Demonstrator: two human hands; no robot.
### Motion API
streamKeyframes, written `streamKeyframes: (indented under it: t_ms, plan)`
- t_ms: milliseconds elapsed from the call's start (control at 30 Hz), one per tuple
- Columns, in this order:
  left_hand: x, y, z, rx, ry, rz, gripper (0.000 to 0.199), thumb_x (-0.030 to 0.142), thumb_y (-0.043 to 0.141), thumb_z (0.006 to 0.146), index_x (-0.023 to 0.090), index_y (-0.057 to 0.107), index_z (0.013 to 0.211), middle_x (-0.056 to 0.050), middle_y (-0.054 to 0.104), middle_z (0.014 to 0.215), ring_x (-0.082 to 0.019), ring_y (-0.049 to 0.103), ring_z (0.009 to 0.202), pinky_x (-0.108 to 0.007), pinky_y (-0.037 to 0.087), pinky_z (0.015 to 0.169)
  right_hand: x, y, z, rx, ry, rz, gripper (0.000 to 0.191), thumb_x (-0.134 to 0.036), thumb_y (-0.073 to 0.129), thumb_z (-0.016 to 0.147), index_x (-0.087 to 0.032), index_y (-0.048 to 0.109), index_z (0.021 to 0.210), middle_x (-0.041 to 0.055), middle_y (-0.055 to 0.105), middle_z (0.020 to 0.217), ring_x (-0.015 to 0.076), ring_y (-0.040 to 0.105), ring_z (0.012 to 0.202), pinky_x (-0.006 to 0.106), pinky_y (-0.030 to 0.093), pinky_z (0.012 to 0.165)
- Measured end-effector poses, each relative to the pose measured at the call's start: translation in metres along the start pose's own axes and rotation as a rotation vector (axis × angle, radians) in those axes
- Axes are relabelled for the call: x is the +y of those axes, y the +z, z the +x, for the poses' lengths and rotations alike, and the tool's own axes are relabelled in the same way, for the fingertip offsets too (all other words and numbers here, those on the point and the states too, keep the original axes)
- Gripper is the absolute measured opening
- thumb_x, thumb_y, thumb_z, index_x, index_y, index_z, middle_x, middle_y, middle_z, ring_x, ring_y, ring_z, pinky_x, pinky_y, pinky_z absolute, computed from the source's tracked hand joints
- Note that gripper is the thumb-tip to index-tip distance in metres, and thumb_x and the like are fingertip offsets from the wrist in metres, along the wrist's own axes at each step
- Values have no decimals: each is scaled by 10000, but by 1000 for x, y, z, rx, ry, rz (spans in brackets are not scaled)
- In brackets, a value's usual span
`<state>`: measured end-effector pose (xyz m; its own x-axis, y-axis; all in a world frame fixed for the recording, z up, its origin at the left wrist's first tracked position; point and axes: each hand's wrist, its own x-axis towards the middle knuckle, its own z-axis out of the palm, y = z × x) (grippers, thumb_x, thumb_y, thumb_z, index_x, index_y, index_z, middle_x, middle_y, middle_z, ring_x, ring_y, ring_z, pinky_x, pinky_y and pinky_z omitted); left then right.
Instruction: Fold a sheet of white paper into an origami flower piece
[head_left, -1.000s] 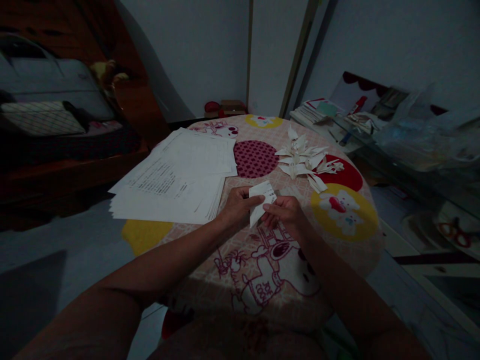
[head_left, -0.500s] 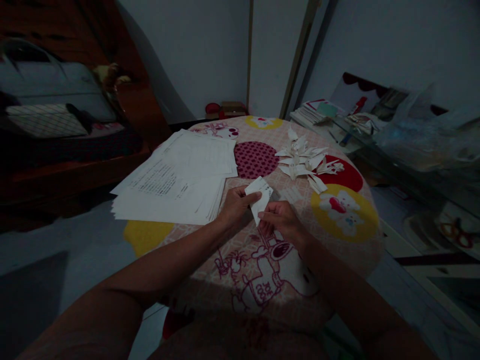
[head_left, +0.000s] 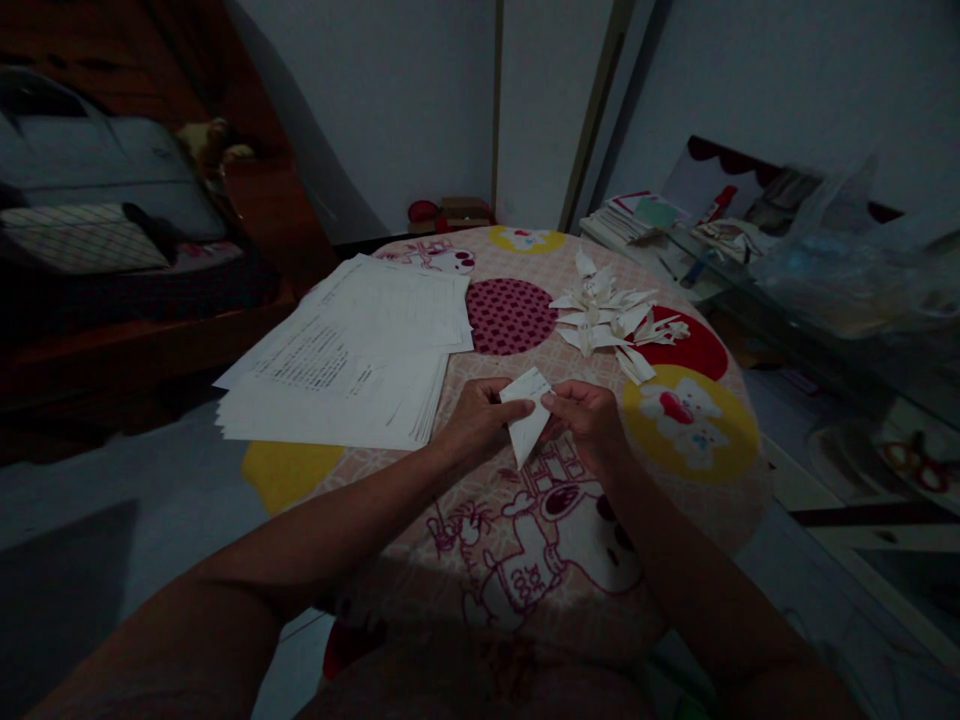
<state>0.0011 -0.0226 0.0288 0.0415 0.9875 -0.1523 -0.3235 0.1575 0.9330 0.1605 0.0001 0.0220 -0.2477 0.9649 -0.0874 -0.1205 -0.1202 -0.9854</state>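
Note:
A small white folded paper, kite-shaped with its long point toward me, is held over the near half of the round table. My left hand pinches its left side, thumb lying across the front. On the opposite edge, my right hand grips the paper between thumb and fingers. Some fingertips are hidden behind the paper. Beyond my right hand lies a cluster of folded white paper shapes with pointed ends. A stack of printed paper sheets rests to the left of my left hand.
A patterned tablecloth covers the round table. At the right stands a glass-topped cabinet with papers and a plastic bag. To the left, a wooden seat holds a pale handbag.
The folded paper has turned so its long point faces more directly toward me. My right hand has moved up from its lower tip to its right edge; my left still holds it.

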Motion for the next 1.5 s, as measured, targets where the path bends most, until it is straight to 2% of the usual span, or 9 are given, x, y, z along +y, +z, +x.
streamKeyframes:
  t_ms: [267,600,867,1133,1333,1500]
  plan:
    - [6,3,-3,17,-27,-52,115,151,763,595,116,657,624,-13,618,569,-111,525,503,-240,390,508,-1,0,-2,-5,-36,-10,248,-341,794,679,-165,762,851,32,748,699,140,650,511,255,570,472]
    - [5,-4,-1,-20,-29,-1,154,214,770,597,109,658,596,-12,611,564,-95,514,495,-220,362,502,-5,-3,-3,-30,-86,-55,203,-289,758,689,-205,799,869,23,754,712,146,642,525,294,572,501]
    - [11,3,-7,13,27,49,150,172,724,621,125,606,541,13,551,497,-73,456,449,-207,320,461,-2,-2,-4,-10,-136,-79,178,-254,747,700,-246,811,865,-5,722,617,146,617,465,297,534,477]
    - [6,0,-5,19,0,53,99,181,718,640,127,646,600,-10,599,540,-92,500,471,-223,355,481,-7,-2,-7,-33,-149,-127,181,-249,712,716,-252,819,863,7,737,663,140,616,498,297,531,510]
    - [2,-4,1,0,63,66,125,229,746,625,123,681,615,-2,603,542,-81,487,485,-210,337,495,-10,-3,-8,-99,-300,-267,236,-215,624,753,-287,823,859,2,725,718,123,609,549,261,502,522]
    - [1,-10,3,-42,61,53,139,251,753,628,126,714,676,-24,664,630,-107,551,552,-224,392,554,-11,-4,-7,-89,-426,-475,331,-181,540,782,-292,822,917,-3,683,672,130,603,598,266,495,598]
